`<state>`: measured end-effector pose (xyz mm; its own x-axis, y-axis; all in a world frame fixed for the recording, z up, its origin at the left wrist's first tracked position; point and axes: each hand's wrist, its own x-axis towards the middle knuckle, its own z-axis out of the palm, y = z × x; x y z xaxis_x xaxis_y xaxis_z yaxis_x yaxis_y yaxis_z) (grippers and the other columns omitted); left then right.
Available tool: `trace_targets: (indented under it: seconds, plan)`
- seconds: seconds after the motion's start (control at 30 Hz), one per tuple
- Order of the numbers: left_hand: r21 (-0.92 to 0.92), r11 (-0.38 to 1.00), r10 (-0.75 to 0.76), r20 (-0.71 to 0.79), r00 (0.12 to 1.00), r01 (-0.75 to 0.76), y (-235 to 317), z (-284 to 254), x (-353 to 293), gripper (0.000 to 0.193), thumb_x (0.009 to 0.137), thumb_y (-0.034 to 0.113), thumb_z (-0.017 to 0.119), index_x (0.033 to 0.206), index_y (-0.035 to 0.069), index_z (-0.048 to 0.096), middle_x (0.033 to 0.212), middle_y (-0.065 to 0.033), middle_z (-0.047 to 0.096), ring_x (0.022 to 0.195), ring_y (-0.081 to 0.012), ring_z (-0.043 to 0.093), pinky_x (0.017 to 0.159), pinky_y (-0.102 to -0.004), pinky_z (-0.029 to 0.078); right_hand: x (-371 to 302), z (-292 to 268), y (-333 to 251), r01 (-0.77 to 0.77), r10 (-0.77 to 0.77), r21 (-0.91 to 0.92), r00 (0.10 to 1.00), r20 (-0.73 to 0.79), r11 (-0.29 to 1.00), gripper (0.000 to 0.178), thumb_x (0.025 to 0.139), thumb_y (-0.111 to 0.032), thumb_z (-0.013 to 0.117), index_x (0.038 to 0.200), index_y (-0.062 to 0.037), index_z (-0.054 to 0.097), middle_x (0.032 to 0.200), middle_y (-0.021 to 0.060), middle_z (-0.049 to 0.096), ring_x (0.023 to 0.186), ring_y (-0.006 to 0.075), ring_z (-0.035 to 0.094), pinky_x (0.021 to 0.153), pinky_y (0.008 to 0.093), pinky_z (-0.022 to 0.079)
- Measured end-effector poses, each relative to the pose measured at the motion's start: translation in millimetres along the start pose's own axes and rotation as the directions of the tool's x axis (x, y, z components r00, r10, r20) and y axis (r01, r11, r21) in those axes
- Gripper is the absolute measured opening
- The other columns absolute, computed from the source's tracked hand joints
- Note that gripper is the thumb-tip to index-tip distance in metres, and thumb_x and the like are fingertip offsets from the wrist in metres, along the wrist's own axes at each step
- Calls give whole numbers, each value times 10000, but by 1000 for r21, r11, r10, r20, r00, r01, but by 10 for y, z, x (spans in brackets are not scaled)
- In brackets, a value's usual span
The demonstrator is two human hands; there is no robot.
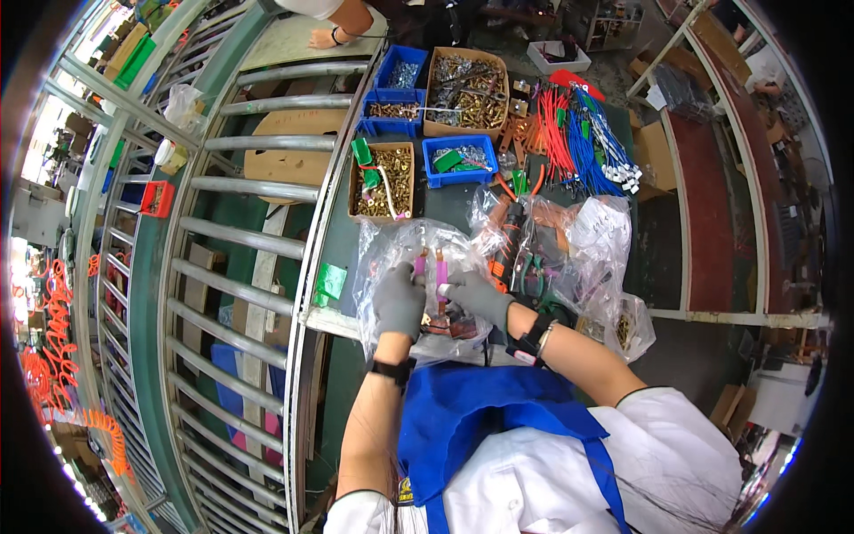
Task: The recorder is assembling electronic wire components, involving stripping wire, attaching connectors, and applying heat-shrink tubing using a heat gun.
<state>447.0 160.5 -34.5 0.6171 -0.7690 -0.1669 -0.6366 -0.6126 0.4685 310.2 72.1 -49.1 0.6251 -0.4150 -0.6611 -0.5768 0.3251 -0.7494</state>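
Note:
Grey gloves cover both my hands, which work over a clear plastic bag (pixel 378 245) at the front of the bench. My left hand (pixel 399 303) is closed, its fingertips at a purple-sleeved copper strip (pixel 421 265). My right hand (pixel 480 298) pinches at a second purple-sleeved strip (pixel 442 271) alongside, its copper end pointing away from me. Below the strips, some reddish-brown copper pieces (pixel 463 328) lie in the bag, partly hidden by my fingers. To the right of my right hand are a black-and-orange screwdriver (pixel 509 240) and green-handled pliers (pixel 534 274).
Beyond my hands stand a carton of brass bolts (pixel 398 169), blue bins of hardware (pixel 436 176) and a larger box of bolts (pixel 492 102). Red and blue cables (pixel 583 142) lie back right. A roller conveyor (pixel 240 222) runs along the left. Another person's arm (pixel 349 20) shows at the top.

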Motion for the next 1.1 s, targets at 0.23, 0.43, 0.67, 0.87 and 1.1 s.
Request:
trace_targets:
  seconds: [0.23,0.43,0.67,0.87,1.1]
  plan:
    - [-76,987,-133,138,982,144,-118,274,282,264,764,227,679,943,35,651,883,-192,666,811,-330,652,739,-412,501,276,50,163,-14,4,-133,997,-82,991,324,875,-257,591,1064,0,649,861,90,671,756,166,619,703,322,489]
    - [-813,461,-47,377,925,355,65,-281,-55,76,806,121,604,797,47,593,630,-10,557,490,-79,506,447,-224,385,-285,-121,50,173,-182,210,983,27,962,256,925,-253,563,945,-4,621,695,-4,552,595,75,528,523,261,442]
    - [-807,132,34,585,811,576,537,-565,-917,273,901,114,549,1130,-21,492,909,-134,621,600,-131,549,506,-216,432,-1206,-240,154,334,-332,259,942,-52,906,259,934,-244,523,789,-30,540,609,7,533,498,80,539,451,255,421]
    - [-787,361,173,584,793,501,1150,-518,-1291,119,882,91,587,970,17,616,710,-29,615,462,-36,433,419,-177,319,-2074,-536,318,383,-332,287,919,-211,878,225,950,-201,515,787,-47,529,591,-2,510,502,52,480,481,229,397]
    - [-747,501,346,635,690,437,1558,-159,-1631,175,879,171,584,980,40,643,642,15,554,491,-34,448,432,-177,306,-2630,-366,673,428,-379,4,806,-455,904,226,937,-218,524,844,-12,518,627,66,499,571,127,511,536,309,418]
